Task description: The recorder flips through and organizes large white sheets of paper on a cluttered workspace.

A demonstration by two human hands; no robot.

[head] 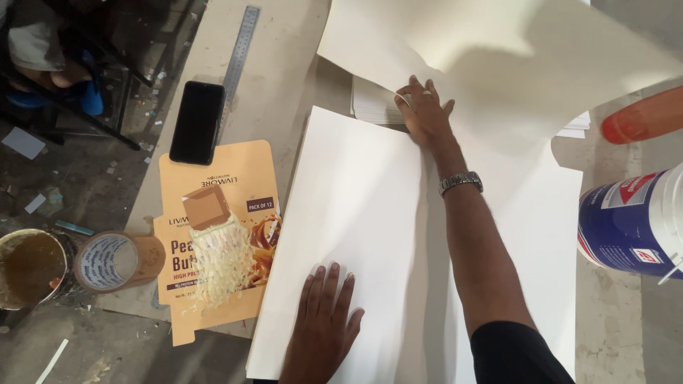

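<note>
Left hand lies flat, released, on white sheet atop table; right hand pinches lifted sheet. I judge glue bucket nearby could smear it.

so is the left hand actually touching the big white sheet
Touching. The head view shows the left hand lying flat, palm down with fingers spread, on the white sheet, with no gap visible beneath it.
</note>
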